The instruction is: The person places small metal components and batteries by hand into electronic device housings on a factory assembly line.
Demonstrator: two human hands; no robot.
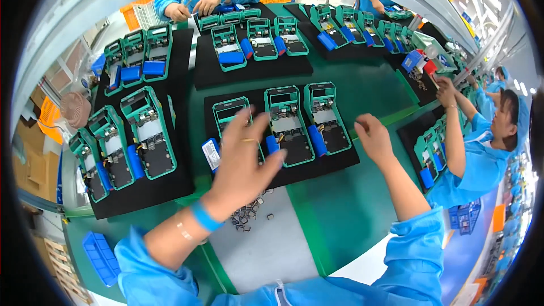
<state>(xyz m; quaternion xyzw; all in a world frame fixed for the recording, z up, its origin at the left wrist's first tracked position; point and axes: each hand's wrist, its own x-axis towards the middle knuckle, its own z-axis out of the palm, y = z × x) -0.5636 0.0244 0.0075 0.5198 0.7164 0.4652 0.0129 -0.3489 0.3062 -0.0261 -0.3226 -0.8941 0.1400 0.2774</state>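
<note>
Handheld-device housing (228, 114), teal-green frame with a rectangular window at its top, leftmost of three on the near black foam mat (330, 164), partly hidden by the left hand, a white-labelled blue battery pack (212, 153) at its lower left. Left hand (241, 161), released, fingers and thumb spread above that housing, contact unclear; right hand (374, 136), fingers half curled just beyond the mat's right edge, whether pinching anything cannot be told. Green surface (354, 207), open right of the mat, small metallic parts (245, 215) near the mat's front edge.
</note>
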